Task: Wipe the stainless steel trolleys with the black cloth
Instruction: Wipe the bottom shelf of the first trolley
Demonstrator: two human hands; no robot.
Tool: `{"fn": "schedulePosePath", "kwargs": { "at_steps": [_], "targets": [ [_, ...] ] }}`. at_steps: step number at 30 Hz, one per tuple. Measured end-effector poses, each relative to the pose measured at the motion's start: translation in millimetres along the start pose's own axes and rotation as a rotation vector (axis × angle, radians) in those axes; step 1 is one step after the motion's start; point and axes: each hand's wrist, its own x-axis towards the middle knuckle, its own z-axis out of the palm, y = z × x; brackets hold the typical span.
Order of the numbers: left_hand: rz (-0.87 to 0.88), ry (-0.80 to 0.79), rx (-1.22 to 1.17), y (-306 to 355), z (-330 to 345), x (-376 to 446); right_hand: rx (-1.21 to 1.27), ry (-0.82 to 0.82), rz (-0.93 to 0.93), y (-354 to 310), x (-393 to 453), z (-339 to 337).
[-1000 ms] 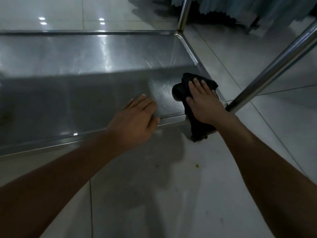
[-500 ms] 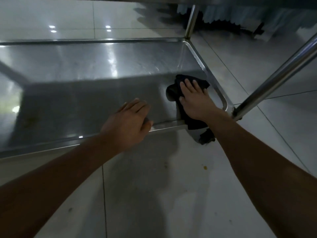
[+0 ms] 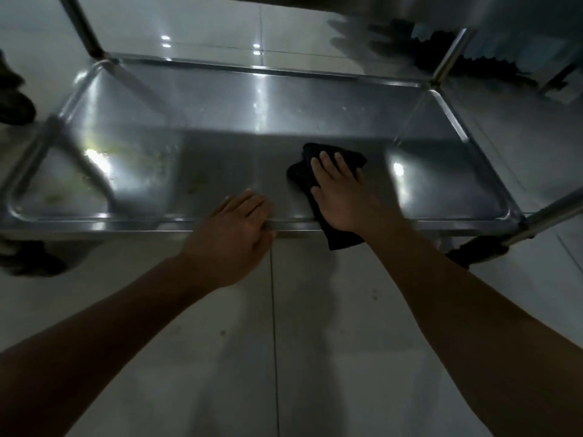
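Both my bare forearms reach up from the bottom corners of the frame toward its middle. My left hand point(image 3: 232, 230) lies palm down just left of center, fingers together and nearly straight, the tips bent slightly forward. My right hand point(image 3: 342, 195) sits a little higher and to the right of center, palm down, fingers spread and flat, thumb out to the left. The two hands are close but apart.

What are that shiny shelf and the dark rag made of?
The shelf looks like stainless steel with a brushed, semi-glossy finish: it mirrors the lights and trolley posts. The rag looks like soft matte black fabric, probably a woven or microfibre cloth: it folds limply over the shelf's edge.
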Motion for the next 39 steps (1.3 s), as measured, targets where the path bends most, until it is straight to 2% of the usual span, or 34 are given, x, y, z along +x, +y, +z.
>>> {"fn": "schedulePosePath", "kwargs": {
  "at_steps": [13,23,32,39],
  "targets": [
    [-0.138,-0.038,0.088,-93.4,-28.6,-100.9,0.003,-0.059,-0.199,-134.8,17.3,9.1],
    [-0.249,-0.041,0.082,-146.3,-48.5,-148.7,-0.011,-0.076,-0.356,-234.2,45.3,17.1],
    [-0.377,-0.021,0.061,-176.6,-61.8,-181.2,0.0,-0.05,-0.513,-311.1,66.4,21.4],
    [-0.417,-0.032,0.049,-186.5,-66.4,-186.3,-0.025,-0.086,-0.563,-348.2,81.0,19.4]
  ]
}}
